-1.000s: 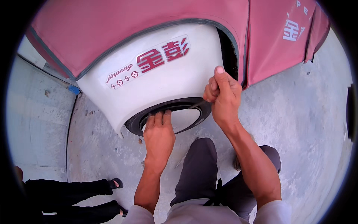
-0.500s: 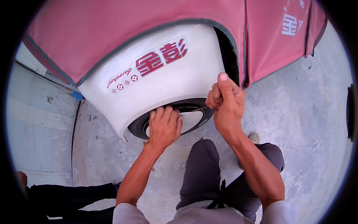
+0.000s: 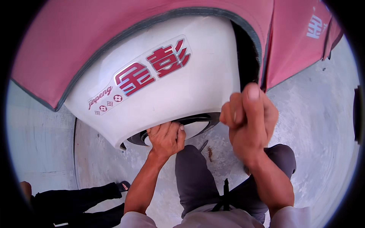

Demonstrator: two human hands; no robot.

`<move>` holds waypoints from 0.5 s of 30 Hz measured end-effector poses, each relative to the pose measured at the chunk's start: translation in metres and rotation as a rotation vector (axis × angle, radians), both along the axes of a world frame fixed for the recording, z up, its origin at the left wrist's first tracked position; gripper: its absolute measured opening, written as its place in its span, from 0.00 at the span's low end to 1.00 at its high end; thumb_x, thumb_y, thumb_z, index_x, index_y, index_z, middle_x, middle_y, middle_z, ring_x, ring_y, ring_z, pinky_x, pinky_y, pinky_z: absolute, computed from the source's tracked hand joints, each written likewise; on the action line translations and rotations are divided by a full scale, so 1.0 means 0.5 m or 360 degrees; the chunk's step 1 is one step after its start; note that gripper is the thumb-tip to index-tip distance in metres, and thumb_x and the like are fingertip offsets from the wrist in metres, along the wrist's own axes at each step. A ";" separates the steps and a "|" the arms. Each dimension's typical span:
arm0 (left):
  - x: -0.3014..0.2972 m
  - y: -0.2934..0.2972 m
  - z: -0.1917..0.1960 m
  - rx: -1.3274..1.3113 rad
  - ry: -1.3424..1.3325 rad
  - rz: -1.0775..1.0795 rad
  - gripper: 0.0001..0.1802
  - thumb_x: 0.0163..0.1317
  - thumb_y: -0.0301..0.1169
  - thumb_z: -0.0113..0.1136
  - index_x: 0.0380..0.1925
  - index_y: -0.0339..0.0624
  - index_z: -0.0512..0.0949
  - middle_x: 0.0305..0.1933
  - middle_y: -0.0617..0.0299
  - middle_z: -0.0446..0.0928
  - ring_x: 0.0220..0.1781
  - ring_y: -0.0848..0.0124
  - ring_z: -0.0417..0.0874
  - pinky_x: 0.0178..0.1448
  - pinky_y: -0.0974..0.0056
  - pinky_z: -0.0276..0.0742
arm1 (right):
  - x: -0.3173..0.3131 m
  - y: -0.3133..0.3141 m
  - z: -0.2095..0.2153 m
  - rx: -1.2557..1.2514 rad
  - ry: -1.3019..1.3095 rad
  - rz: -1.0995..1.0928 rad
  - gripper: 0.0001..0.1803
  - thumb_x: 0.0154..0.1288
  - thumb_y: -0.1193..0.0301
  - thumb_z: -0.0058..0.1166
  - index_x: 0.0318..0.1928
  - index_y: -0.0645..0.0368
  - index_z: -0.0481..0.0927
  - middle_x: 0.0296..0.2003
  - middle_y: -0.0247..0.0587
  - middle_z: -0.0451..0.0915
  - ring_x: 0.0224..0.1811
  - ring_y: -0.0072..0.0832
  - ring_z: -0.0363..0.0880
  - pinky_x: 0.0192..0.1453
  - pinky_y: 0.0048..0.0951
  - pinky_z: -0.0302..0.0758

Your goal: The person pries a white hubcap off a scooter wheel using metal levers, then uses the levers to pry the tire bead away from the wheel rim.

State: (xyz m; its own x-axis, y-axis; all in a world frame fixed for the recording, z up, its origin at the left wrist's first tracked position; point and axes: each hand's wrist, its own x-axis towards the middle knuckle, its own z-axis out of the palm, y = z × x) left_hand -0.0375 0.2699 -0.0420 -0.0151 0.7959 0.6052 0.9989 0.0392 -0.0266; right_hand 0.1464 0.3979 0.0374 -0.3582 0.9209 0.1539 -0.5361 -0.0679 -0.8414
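The left hand (image 3: 165, 137) has its fingers (image 3: 170, 128) curled over the lower lip of the white fender (image 3: 182, 91), knuckles up, fingertips tucked under the edge and pressed against the black tyre (image 3: 197, 121) just behind it. The grip is closed on that rim, thumb hidden below.

The right hand (image 3: 249, 123) is balled into a fist, slightly blurred, thumb (image 3: 252, 93) standing up on top — whether anything sits inside the fist cannot be told. It hangs in front of the fender's right edge, beside the dark gap (image 3: 247, 57) between fender and pink body panel (image 3: 114, 34).

The fender is smooth, glossy, rounded like a shell, with a red-and-silver sticker (image 3: 144, 74) across its face. Under it the tyre shows as a dark arc around a pale hub (image 3: 195, 129). The panel above is matte pink with a grey trim line following the arch.

Below, grey trousers (image 3: 194, 178) over bent knees; rough, mottled concrete ground (image 3: 315, 133) — and, lower left, another person's dark-clothed leg (image 3: 76, 197) and sandalled foot.
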 end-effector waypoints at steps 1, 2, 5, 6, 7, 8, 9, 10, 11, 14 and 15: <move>-0.002 -0.003 -0.002 0.0001 -0.0022 0.0005 0.03 0.54 0.29 0.63 0.28 0.45 0.83 0.38 0.61 0.84 0.42 0.60 0.78 0.56 0.57 0.64 | 0.002 -0.012 -0.009 0.0085 -0.0058 0.0000 0.26 0.84 0.56 0.45 0.25 0.54 0.61 0.17 0.30 0.60 0.18 0.20 0.54 0.28 0.30 0.60; -0.003 -0.005 -0.006 0.0001 -0.0045 0.0011 0.03 0.53 0.29 0.63 0.28 0.45 0.84 0.37 0.61 0.85 0.42 0.61 0.79 0.56 0.57 0.65 | 0.006 -0.024 -0.018 0.0170 -0.0115 0.0002 0.25 0.83 0.55 0.44 0.27 0.54 0.61 0.18 0.30 0.61 0.18 0.21 0.54 0.29 0.31 0.61; -0.007 -0.013 -0.009 -0.0084 -0.0102 0.0020 0.05 0.53 0.28 0.64 0.29 0.44 0.86 0.36 0.60 0.85 0.41 0.62 0.80 0.55 0.58 0.68 | 0.035 -0.047 -0.031 0.0104 0.0023 0.0036 0.25 0.84 0.57 0.43 0.27 0.57 0.64 0.17 0.32 0.63 0.18 0.22 0.56 0.29 0.33 0.63; -0.006 -0.010 -0.009 -0.0092 -0.0103 0.0035 0.05 0.53 0.28 0.64 0.29 0.44 0.86 0.36 0.60 0.85 0.41 0.62 0.80 0.55 0.58 0.68 | 0.043 -0.050 -0.033 0.0035 0.0174 -0.0037 0.25 0.84 0.60 0.42 0.25 0.59 0.66 0.16 0.32 0.66 0.18 0.22 0.59 0.27 0.32 0.62; -0.003 -0.008 -0.010 -0.0102 -0.0092 0.0022 0.06 0.52 0.28 0.64 0.30 0.44 0.86 0.36 0.60 0.85 0.40 0.62 0.81 0.55 0.59 0.69 | 0.053 -0.050 -0.039 0.0024 0.0174 -0.0023 0.25 0.84 0.60 0.42 0.25 0.59 0.66 0.16 0.32 0.66 0.18 0.22 0.59 0.27 0.32 0.62; 0.000 -0.006 -0.012 -0.0112 -0.0082 0.0010 0.06 0.51 0.28 0.64 0.30 0.44 0.87 0.35 0.59 0.86 0.39 0.62 0.82 0.55 0.59 0.70 | 0.065 -0.047 -0.046 0.0055 0.0203 0.0006 0.24 0.84 0.61 0.42 0.26 0.59 0.65 0.16 0.33 0.65 0.18 0.23 0.57 0.27 0.33 0.62; 0.000 -0.005 -0.010 -0.0126 -0.0069 0.0025 0.06 0.51 0.28 0.64 0.30 0.44 0.87 0.35 0.59 0.86 0.39 0.62 0.82 0.55 0.59 0.70 | 0.070 -0.044 -0.051 0.0082 0.0246 0.0032 0.23 0.84 0.62 0.41 0.27 0.60 0.65 0.15 0.34 0.65 0.17 0.23 0.56 0.27 0.35 0.62; 0.001 -0.004 -0.009 -0.0141 -0.0058 0.0010 0.07 0.51 0.27 0.64 0.30 0.43 0.87 0.36 0.59 0.86 0.39 0.63 0.82 0.55 0.60 0.71 | 0.072 -0.042 -0.056 0.0067 0.0259 0.0044 0.23 0.84 0.62 0.41 0.27 0.60 0.65 0.15 0.34 0.65 0.17 0.23 0.56 0.27 0.35 0.62; 0.003 -0.004 -0.008 -0.0155 -0.0048 -0.0005 0.08 0.50 0.27 0.64 0.31 0.43 0.88 0.36 0.59 0.86 0.39 0.64 0.83 0.56 0.61 0.72 | 0.073 -0.040 -0.063 0.0059 0.0299 0.0035 0.23 0.83 0.63 0.41 0.27 0.60 0.65 0.15 0.34 0.64 0.17 0.23 0.56 0.26 0.34 0.62; 0.008 -0.004 -0.004 -0.0206 -0.0014 0.0000 0.08 0.49 0.26 0.65 0.31 0.44 0.88 0.36 0.61 0.86 0.38 0.66 0.84 0.55 0.62 0.74 | 0.084 -0.018 -0.087 0.0057 0.0369 0.0094 0.22 0.83 0.65 0.41 0.26 0.60 0.65 0.15 0.33 0.64 0.17 0.22 0.56 0.25 0.35 0.62; 0.009 -0.001 -0.006 -0.0210 -0.0015 0.0018 0.08 0.49 0.26 0.65 0.31 0.44 0.88 0.36 0.61 0.86 0.38 0.66 0.84 0.55 0.62 0.74 | 0.089 -0.010 -0.096 0.0067 0.0377 0.0144 0.22 0.83 0.67 0.41 0.26 0.60 0.65 0.15 0.33 0.64 0.17 0.22 0.56 0.25 0.35 0.63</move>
State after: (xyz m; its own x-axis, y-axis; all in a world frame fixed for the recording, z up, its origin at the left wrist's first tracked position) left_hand -0.0329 0.2693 -0.0452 -0.0297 0.8683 0.4951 0.9986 0.0471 -0.0227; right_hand 0.1911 0.3930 -0.0107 -0.3880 0.8778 0.2809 -0.7119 -0.0919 -0.6962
